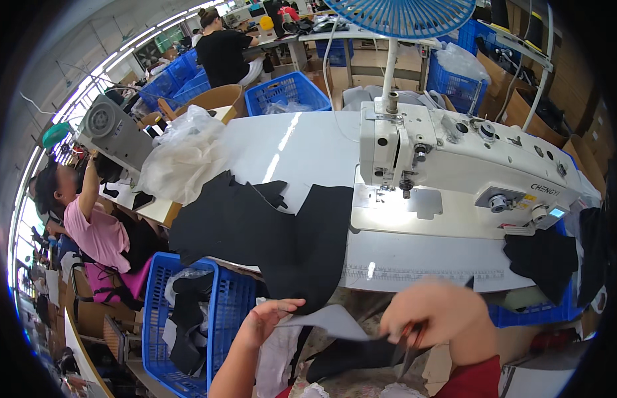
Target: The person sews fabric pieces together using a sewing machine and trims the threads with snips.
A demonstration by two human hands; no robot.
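My left hand (272,320) is at the table's front edge, its fingers closed on the left end of a fabric piece (332,321) with its pale grey side up. A black fabric part (351,355) hangs below it over my lap. My right hand (438,315), smeared by motion, grips a pair of scissors (409,348) with some red at the handle and dark blades pointing down. The scissors are right beside the black part; whether they touch it I cannot tell. Large black fabric pieces (255,225) lie on the table, draping over its front edge near my left hand.
A white sewing machine (454,166) with its lamp lit stands on the white table (322,142). More black pieces (541,262) hang at the right edge. A blue crate (219,318) with fabric stands at left. Two people sit at other stations, left and behind.
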